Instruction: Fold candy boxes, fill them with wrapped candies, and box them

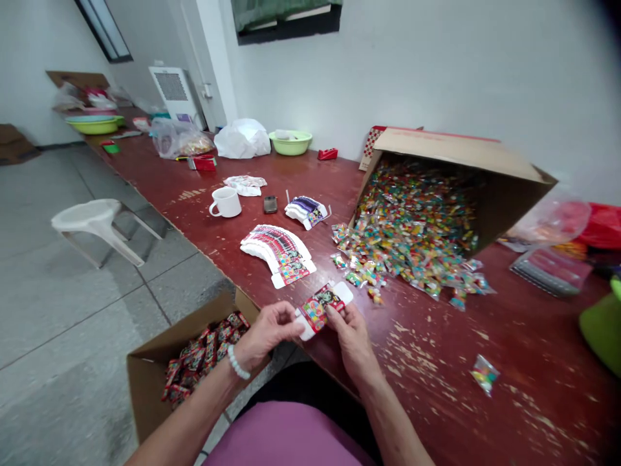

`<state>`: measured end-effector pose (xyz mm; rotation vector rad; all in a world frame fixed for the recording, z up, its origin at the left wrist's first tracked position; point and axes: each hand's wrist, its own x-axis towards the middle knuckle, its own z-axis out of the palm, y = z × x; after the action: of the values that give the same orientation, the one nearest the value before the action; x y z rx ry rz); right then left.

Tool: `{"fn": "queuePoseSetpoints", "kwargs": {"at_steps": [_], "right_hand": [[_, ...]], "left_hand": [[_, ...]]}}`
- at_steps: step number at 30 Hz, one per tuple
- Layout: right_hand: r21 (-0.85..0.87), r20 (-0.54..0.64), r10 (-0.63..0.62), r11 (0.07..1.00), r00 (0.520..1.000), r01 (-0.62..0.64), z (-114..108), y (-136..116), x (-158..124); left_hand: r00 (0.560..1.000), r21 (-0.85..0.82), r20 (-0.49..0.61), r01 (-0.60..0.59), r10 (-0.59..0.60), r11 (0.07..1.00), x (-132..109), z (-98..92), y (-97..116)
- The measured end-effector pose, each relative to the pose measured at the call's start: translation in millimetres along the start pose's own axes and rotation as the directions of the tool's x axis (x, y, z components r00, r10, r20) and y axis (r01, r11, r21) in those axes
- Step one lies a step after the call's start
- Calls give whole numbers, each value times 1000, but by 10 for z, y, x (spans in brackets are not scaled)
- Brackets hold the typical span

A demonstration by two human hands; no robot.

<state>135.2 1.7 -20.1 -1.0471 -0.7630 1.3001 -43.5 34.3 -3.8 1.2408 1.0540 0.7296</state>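
Between my two hands, above the table's front edge, is a small printed candy box [320,309], red and black with white end flaps. My left hand [274,333] pinches its left end; a pale bead bracelet circles that wrist. At the other end, my right hand [352,333] grips it with the thumb on top. A fanned stack of flat candy boxes [279,252] lies just beyond. Farther right, many small clear candy packets [412,220] spill from a tipped cardboard box [446,150] onto the table.
Below left, a carton [145,388] holds filled red-black boxes. On the worn red table [422,362] are a white mug [226,202], a phone-like device [270,204], purple flat boxes [306,211] and a lone candy packet [484,374]. A white stool [92,217] stands left.
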Motion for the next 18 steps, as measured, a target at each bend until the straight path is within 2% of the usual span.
{"fn": "queuePoseSetpoints", "kwargs": {"at_steps": [2,4,7,10,11,12,15,18], "right_hand": [[85,38,-8,996,999,4,41,-65,-88],[106,114,10,994,993,-22,41,-120,-173],[68,253,32,996,967,-50,14,-200,-285],[8,332,73,997,940,-80,1,-260,-370],[-10,357,97,995,929,-100,-1,-269,-389],[-21,379,117,993,918,-118,-3,-272,-403],[-48,405,144,990,903,-136,-12,-267,-417],[-68,419,130,991,899,-112,-11,-276,-413]], "left_hand": [[964,-158,259,104,-61,982,-95,55,-8],[893,-265,448,181,-45,947,-136,82,-5],[794,-386,606,231,56,893,-126,146,-3],[684,-454,717,312,134,835,-112,267,-31],[676,-479,722,334,148,812,-116,308,-45],[688,-501,710,340,153,795,-125,343,-58],[767,-524,627,286,136,803,-170,401,-73],[811,-521,574,256,113,814,-222,408,-53]]}}
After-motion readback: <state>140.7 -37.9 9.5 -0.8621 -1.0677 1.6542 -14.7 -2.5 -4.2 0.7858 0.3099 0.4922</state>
